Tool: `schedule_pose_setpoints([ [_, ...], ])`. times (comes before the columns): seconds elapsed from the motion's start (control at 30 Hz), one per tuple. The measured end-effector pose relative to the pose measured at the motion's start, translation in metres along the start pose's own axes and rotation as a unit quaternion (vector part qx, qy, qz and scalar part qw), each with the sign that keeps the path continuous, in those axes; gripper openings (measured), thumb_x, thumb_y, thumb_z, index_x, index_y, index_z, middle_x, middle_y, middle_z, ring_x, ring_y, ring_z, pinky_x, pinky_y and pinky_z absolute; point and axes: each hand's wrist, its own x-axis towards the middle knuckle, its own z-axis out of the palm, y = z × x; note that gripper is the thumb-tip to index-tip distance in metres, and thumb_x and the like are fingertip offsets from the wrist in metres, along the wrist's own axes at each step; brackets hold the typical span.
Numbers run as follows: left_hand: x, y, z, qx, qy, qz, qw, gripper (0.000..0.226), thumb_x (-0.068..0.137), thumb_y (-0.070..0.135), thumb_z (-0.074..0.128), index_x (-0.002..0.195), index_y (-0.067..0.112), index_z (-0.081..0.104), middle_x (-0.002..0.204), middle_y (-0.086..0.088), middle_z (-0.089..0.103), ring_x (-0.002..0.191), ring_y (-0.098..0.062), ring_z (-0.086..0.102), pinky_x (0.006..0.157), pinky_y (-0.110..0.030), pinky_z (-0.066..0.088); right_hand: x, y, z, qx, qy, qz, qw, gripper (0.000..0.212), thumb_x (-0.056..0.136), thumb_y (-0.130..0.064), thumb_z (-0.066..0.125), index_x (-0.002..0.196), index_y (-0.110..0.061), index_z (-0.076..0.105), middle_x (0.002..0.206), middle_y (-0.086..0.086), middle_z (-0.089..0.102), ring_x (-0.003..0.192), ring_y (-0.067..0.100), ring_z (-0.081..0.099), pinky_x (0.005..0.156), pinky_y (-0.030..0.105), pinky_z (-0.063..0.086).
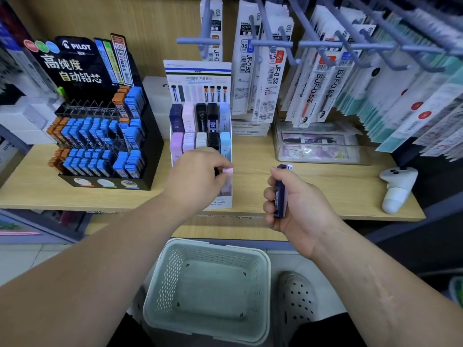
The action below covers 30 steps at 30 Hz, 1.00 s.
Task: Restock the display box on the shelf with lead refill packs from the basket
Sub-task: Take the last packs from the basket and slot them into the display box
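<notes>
1 slim pink pack (228, 171) in left hand (198, 172), navy pack (280, 196) in right hand (298, 206).

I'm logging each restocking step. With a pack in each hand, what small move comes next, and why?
Probably the left hand should press its pink pack down into the front of the display box: it is already there, while the right hand holds the navy pack clear beside it.

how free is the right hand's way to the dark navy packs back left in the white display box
Probably yes: the dark navy packs are open above. The left hand, pinching a pink pack at the white display box, partly blocks the right hand gripping a dark blue pack.
</notes>
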Motion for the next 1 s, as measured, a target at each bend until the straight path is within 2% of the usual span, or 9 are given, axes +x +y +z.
schedule_pose_setpoints([
  [0.17, 0.003, -0.001, 0.004, 0.047, 0.003, 0.003, 0.999, 0.006, 0.080, 0.015, 0.075, 0.085, 0.017, 0.078, 0.086, 0.004, 0.066, 0.083, -0.021, 0.064, 0.067, -0.041, 0.054, -0.002, -0.003, -0.002, 0.007, -0.002, 0.005, 1.000, 0.021, 0.094, -0.035, 0.059, 0.080, -0.020, 0.056, 0.066, -0.001, 0.049, 0.052, 0.015, 0.043, 0.046, 0.026, 0.038],
  [0.33, 0.002, 0.001, 0.008, 0.079, 0.016, -0.004, 0.997, 0.005, 0.079, 0.016, 0.074, 0.083, 0.018, 0.075, 0.089, 0.003, 0.064, 0.081, -0.023, 0.064, 0.064, -0.041, 0.054, -0.004, -0.004, -0.003, 0.010, -0.020, 0.022, 1.000, 0.019, 0.095, -0.032, 0.052, 0.084, -0.017, 0.058, 0.068, 0.001, 0.048, 0.051, 0.014, 0.040, 0.041, 0.023, 0.027],
  [0.43, 0.001, 0.003, 0.008, 0.091, 0.010, -0.008, 0.996, 0.009, 0.079, 0.015, 0.073, 0.087, 0.018, 0.073, 0.090, 0.002, 0.063, 0.082, -0.023, 0.063, 0.064, -0.039, 0.053, -0.004, -0.003, -0.001, 0.007, -0.028, 0.019, 0.999, 0.022, 0.097, -0.024, 0.049, 0.094, -0.009, 0.066, 0.067, 0.002, 0.050, 0.051, 0.014, 0.041, 0.041, 0.023, 0.025],
  [0.57, 0.000, 0.004, 0.003, 0.088, 0.013, 0.001, 0.996, 0.010, 0.078, 0.017, 0.072, 0.087, 0.020, 0.069, 0.086, 0.004, 0.061, 0.081, -0.021, 0.061, 0.065, -0.038, 0.051, -0.003, -0.002, 0.001, -0.007, -0.058, 0.007, 0.998, 0.026, 0.101, -0.019, 0.053, 0.116, -0.003, 0.067, 0.070, 0.005, 0.061, 0.055, 0.014, 0.048, 0.044, 0.024, 0.033],
  [0.63, -0.001, 0.007, -0.003, 0.033, 0.032, -0.014, 0.999, 0.008, 0.081, 0.017, 0.071, 0.087, 0.022, 0.070, 0.079, 0.007, 0.062, 0.077, -0.014, 0.058, 0.067, -0.035, 0.051, -0.003, -0.002, 0.002, -0.015, -0.077, 0.003, 0.997, 0.026, 0.102, -0.021, 0.054, 0.118, -0.004, 0.067, 0.074, 0.007, 0.067, 0.056, 0.014, 0.051, 0.044, 0.022, 0.035],
  [0.7, -0.002, 0.016, -0.012, -0.114, 0.022, -0.090, 0.989, 0.005, 0.087, 0.018, 0.070, 0.089, 0.022, 0.072, 0.072, 0.005, 0.064, 0.066, -0.008, 0.056, 0.064, -0.030, 0.049, -0.004, -0.001, 0.005, -0.026, -0.100, 0.003, 0.995, 0.026, 0.102, -0.022, 0.055, 0.117, -0.005, 0.067, 0.082, 0.010, 0.073, 0.056, 0.014, 0.052, 0.045, 0.021, 0.035],
  [0.8, -0.007, 0.031, -0.022, -0.359, -0.070, -0.195, 0.910, 0.012, 0.094, 0.017, 0.064, 0.095, 0.013, 0.075, 0.067, 0.002, 0.065, 0.053, -0.008, 0.050, 0.051, -0.020, 0.041, -0.005, 0.000, 0.009, -0.038, -0.136, 0.009, 0.990, 0.028, 0.100, -0.024, 0.057, 0.118, -0.004, 0.066, 0.096, 0.015, 0.077, 0.059, 0.015, 0.050, 0.045, 0.021, 0.033],
  [0.87, -0.012, 0.035, -0.024, -0.403, -0.106, -0.195, 0.888, 0.014, 0.095, 0.014, 0.063, 0.096, 0.007, 0.075, 0.067, -0.001, 0.064, 0.055, -0.013, 0.045, 0.049, -0.016, 0.041, -0.005, 0.001, 0.013, -0.046, -0.156, 0.010, 0.987, 0.031, 0.100, -0.026, 0.057, 0.118, -0.002, 0.065, 0.101, 0.017, 0.076, 0.060, 0.015, 0.051, 0.045, 0.021, 0.033],
  [1.0, -0.018, 0.026, -0.029, -0.409, -0.092, -0.201, 0.886, 0.014, 0.094, 0.013, 0.063, 0.092, 0.007, 0.075, 0.065, -0.005, 0.060, 0.055, -0.014, 0.044, 0.048, -0.020, 0.038, -0.003, 0.004, 0.020, -0.076, -0.156, 0.013, 0.985, 0.038, 0.098, -0.036, 0.057, 0.116, -0.004, 0.068, 0.096, 0.015, 0.077, 0.058, 0.014, 0.056, 0.047, 0.021, 0.034],
])
